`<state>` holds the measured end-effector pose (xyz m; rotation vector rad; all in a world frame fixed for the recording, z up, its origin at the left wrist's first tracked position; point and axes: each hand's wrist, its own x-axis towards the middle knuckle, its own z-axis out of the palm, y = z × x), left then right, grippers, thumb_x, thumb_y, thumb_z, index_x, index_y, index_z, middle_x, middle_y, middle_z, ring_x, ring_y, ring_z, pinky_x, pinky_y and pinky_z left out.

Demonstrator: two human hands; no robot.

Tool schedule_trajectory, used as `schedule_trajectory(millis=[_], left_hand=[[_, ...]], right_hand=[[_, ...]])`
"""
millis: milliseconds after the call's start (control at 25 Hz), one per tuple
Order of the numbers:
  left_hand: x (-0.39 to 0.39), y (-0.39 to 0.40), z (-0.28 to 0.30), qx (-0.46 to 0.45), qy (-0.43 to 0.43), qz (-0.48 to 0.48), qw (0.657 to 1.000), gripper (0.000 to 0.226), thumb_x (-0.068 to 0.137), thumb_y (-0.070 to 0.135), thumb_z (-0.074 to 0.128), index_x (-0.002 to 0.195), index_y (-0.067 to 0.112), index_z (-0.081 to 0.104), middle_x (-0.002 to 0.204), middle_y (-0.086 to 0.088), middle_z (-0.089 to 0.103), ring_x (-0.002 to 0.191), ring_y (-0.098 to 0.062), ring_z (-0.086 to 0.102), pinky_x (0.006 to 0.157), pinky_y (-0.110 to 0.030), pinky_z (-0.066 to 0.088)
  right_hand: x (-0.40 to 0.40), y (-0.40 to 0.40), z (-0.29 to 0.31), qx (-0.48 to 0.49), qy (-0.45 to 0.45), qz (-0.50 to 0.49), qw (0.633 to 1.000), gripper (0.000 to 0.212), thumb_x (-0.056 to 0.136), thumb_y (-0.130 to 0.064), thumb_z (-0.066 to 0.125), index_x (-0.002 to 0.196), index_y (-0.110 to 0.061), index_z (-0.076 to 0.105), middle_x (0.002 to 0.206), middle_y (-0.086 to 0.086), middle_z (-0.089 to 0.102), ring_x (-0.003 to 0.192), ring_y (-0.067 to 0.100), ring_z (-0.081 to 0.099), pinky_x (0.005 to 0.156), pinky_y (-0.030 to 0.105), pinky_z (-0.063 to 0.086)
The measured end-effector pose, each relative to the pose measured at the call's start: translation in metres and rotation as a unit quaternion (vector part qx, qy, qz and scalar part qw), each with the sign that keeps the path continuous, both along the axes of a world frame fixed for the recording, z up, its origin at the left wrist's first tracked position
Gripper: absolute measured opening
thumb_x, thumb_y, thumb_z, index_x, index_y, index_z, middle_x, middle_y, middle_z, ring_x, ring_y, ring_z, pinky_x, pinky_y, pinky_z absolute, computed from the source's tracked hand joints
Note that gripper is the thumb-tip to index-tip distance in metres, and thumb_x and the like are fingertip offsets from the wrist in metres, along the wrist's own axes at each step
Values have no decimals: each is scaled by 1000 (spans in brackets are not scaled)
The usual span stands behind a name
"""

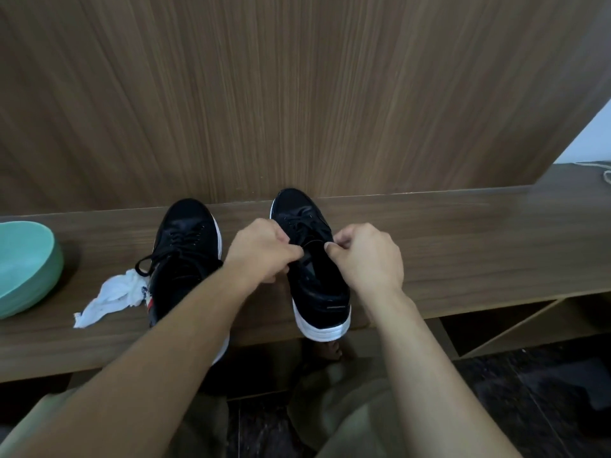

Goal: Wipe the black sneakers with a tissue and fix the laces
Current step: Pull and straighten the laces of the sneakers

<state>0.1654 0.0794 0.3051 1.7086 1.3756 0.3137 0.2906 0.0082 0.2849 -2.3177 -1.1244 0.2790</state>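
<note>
Two black sneakers with white soles stand on a wooden shelf (463, 233), toes toward the wall. The right sneaker (317, 292) has its heel hanging over the front edge. My left hand (261, 249) and my right hand (367, 256) sit over its opening, each pinching a black lace end at the top eyelets. The left sneaker (185, 239) is partly hidden by my left forearm; a loose lace loop lies at its left side. A crumpled white tissue (112, 297) lies on the shelf just left of that sneaker.
A mint-green bowl (23, 266) sits at the shelf's left end. A wood panel wall (297, 94) rises right behind the toes. A white cord (601, 170) lies at the far right. Below the shelf are open compartments and a dark floor.
</note>
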Motion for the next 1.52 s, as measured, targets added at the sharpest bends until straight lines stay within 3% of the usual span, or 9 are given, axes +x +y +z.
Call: schedule_trajectory(millis=[200, 360, 560, 680, 800, 1000, 1160, 1360, 1520], left_hand=[[-45, 8, 43, -224, -174, 32, 959, 12, 85, 17, 54, 75, 16, 60, 61, 1, 64, 67, -15, 70, 80, -38, 54], [-71, 12, 62, -216, -203, 60, 953, 24, 87, 35, 57, 67, 23, 52, 40, 10, 33, 33, -1, 40, 51, -24, 54], [-81, 18, 80, -159, -233, 68, 957, 25, 86, 32, 60, 64, 21, 54, 47, 11, 34, 31, -2, 27, 36, -15, 32], [-82, 20, 87, -137, -239, 74, 959, 24, 86, 31, 61, 65, 20, 56, 52, 9, 36, 33, -1, 26, 32, -13, 25], [-80, 19, 88, -71, -207, 66, 973, 20, 84, 29, 63, 68, 17, 62, 59, 6, 41, 40, -4, 29, 32, -14, 20], [-62, 16, 99, 213, -12, 11, 977, 14, 75, 31, 73, 79, 19, 67, 69, 6, 56, 61, -10, 53, 51, -23, 37], [-40, 8, 121, 274, 37, -80, 958, 25, 77, 28, 72, 101, 29, 65, 84, -1, 62, 86, -24, 61, 73, -30, 47], [-40, 8, 143, 237, 157, -204, 937, 19, 77, 30, 73, 95, 32, 68, 69, 17, 49, 67, -7, 50, 78, -29, 44], [-61, 19, 151, 197, 295, -230, 906, 6, 77, 31, 72, 74, 34, 68, 82, 16, 62, 79, -4, 56, 69, -23, 46]], right_hand=[[-19, 0, 13, 117, 218, -41, 968, 8, 83, -26, 60, 79, -24, 66, 69, -8, 68, 68, 13, 61, 66, 29, 46], [-10, -2, 50, 147, 523, -49, 838, 4, 86, -15, 62, 83, -15, 58, 54, -5, 49, 46, 10, 53, 60, 29, 52], [3, -6, 113, -104, 211, 109, 966, 11, 81, -8, 67, 92, -10, 69, 58, -2, 51, 42, 7, 39, 37, 16, 38], [3, -5, 152, -197, -13, 134, 971, 10, 81, -7, 65, 87, -12, 71, 40, -6, 51, 38, 9, 42, 31, 13, 31], [14, -5, 173, -120, 128, 129, 976, 12, 86, -9, 61, 93, -14, 70, 57, -2, 57, 41, 6, 50, 36, 13, 38], [23, 1, 181, 39, 410, 150, 899, 27, 90, -11, 49, 107, -17, 68, 73, -4, 67, 44, -1, 50, 43, 14, 42], [17, -3, 203, -33, 95, 196, 975, 17, 78, -22, 72, 95, -24, 73, 64, -8, 57, 43, 3, 39, 44, 19, 33], [23, 8, 222, -137, -337, 183, 913, 7, 79, -24, 72, 83, -30, 71, 88, -7, 64, 88, 18, 57, 73, 32, 42], [38, 30, 189, -39, -403, 29, 914, 13, 86, -13, 60, 93, -17, 70, 91, 9, 66, 77, 30, 57, 61, 32, 40]])
